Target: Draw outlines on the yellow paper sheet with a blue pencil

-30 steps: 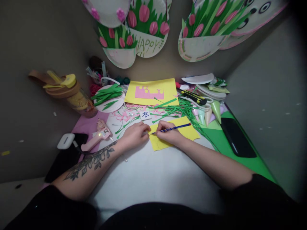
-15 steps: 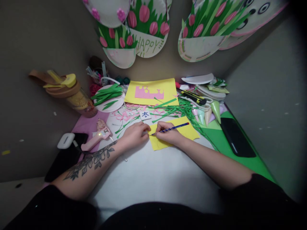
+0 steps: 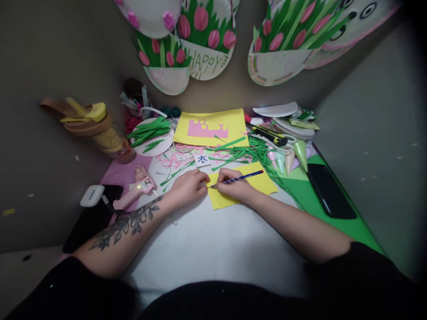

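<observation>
My right hand [image 3: 233,184] is closed around a dark blue pencil [image 3: 245,176] with a red end. The pencil's tip meets the left part of a yellow sheet of paper [image 3: 263,180], and the hand's side rests on that sheet. My left hand [image 3: 190,189] lies on the white table cover with curled fingers, thumb and forefinger closed at the sheet's left edge. Just beyond the hands is a small white tile [image 3: 202,160] with a blue mark. No drawn line can be made out on the sheet.
A pink glue gun [image 3: 135,194] lies left of my forearm, near a tumbler [image 3: 111,138]. Behind are green paper strips [image 3: 258,151], a yellow sheet [image 3: 213,141] with a pink cut-out, and a craft knife [image 3: 271,135]. At right is a black phone [image 3: 330,191].
</observation>
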`<state>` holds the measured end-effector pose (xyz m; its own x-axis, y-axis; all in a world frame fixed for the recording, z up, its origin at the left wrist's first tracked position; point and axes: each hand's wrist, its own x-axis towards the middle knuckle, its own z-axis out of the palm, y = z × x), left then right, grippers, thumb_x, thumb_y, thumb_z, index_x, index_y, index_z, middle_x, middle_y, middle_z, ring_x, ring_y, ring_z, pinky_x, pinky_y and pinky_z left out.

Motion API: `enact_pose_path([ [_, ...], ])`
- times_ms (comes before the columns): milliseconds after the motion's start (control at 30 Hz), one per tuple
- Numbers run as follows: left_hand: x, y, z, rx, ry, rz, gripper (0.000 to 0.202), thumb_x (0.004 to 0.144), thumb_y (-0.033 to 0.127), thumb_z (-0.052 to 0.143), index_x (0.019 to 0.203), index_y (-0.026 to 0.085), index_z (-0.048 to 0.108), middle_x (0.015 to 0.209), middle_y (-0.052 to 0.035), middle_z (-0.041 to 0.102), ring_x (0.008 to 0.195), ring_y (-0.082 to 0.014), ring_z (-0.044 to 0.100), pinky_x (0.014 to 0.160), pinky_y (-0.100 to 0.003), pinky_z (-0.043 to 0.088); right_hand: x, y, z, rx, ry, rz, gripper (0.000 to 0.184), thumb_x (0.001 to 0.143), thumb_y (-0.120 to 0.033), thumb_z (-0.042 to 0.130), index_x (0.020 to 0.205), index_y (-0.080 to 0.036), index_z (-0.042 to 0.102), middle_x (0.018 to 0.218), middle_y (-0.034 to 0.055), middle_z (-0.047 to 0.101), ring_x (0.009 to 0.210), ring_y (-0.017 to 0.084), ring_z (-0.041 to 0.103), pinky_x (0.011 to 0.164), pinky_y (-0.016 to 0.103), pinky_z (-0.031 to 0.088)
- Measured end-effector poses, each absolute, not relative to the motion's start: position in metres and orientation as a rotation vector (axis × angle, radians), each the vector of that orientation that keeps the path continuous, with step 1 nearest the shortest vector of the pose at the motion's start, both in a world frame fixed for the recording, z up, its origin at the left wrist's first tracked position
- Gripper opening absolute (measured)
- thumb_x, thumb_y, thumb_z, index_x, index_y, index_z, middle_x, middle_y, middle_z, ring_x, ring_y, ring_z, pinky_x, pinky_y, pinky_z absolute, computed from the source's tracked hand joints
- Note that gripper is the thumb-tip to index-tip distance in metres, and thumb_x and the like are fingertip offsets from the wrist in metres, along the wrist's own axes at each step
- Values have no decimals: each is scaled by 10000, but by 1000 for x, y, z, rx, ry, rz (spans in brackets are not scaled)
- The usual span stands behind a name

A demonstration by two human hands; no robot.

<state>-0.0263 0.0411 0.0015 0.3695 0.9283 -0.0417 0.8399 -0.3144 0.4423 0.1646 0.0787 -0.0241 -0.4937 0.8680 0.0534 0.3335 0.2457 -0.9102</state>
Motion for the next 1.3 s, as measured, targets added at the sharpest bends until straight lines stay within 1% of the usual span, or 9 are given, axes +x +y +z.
enact_pose_path([
  [333, -27, 41, 1, 2229, 1543, 315, 283, 778, 249, 479, 1022, 238, 622, 1002, -34, 625, 957, -207, 575, 827, -307, 457, 164, 79, -21, -1096, -1965, 1267, 150, 635, -238, 603, 567, -180, 482, 544, -43, 478, 536, 90, 400, 495, 219, 303],
  [500, -27, 41, 2, 2228, 1539, 318, 291, 777, 250, 480, 1031, 234, 622, 1003, -39, 624, 951, -205, 575, 830, -310, 459, 165, 79, -22, -1062, -1989, 1292, 145, 622, -208, 602, 554, -177, 478, 544, -42, 486, 544, 89, 411, 511, 219, 315],
  [667, -26, 41, 3, 2212, 1543, 306, 289, 778, 250, 485, 1031, 237, 624, 1011, -38, 627, 966, -208, 574, 839, -313, 458, 165, 79, -22, -1070, -1981, 1273, 147, 627, -218, 607, 562, -178, 481, 544, -46, 485, 542, 88, 405, 503, 211, 309],
  [800, -26, 41, 2, 2220, 1549, 298, 289, 782, 249, 480, 1034, 236, 621, 1018, -39, 626, 972, -207, 574, 842, -310, 456, 165, 79, -22, -1055, -1974, 1300, 127, 611, -183, 588, 551, -176, 476, 538, -44, 486, 538, 86, 408, 505, 208, 312],
  [1200, -26, 41, 3, 2227, 1546, 290, 297, 781, 247, 476, 1040, 233, 621, 1016, -41, 624, 964, -204, 574, 843, -308, 456, 166, 79, -22, -1083, -1977, 1287, 146, 629, -225, 611, 568, -177, 487, 543, -44, 483, 544, 89, 405, 509, 212, 309],
  [1300, -26, 41, 2, 2226, 1547, 301, 296, 780, 248, 478, 1038, 231, 622, 1012, -42, 625, 963, -205, 576, 842, -308, 456, 165, 79, -21, -1063, -1995, 1307, 146, 622, -214, 608, 559, -176, 482, 540, -45, 481, 540, 88, 403, 511, 211, 313],
])
